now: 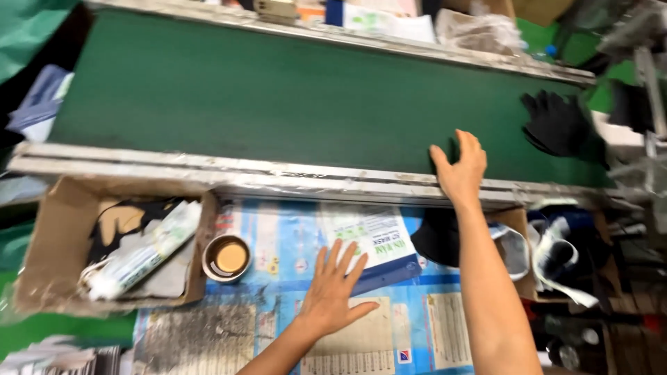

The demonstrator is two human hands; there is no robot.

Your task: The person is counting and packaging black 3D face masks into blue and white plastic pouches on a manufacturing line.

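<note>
My right hand (460, 169) reaches out over the near edge of a dark green conveyor belt (278, 97), fingers spread, holding nothing. A pile of black fabric pieces (556, 125) lies on the belt a little to its right. My left hand (332, 288) rests flat with fingers apart on the paper-covered worktable (278, 305), its fingertips touching a white and blue printed packet (372, 239). Another black fabric piece (438, 236) lies just under my right forearm.
An open cardboard box (48, 236) with plastic-wrapped items and black pieces stands at the left. A roll of tape (227, 257) sits beside it. The belt's metal rail (208, 170) runs across. Clutter of bags and straps (556, 257) fills the right side.
</note>
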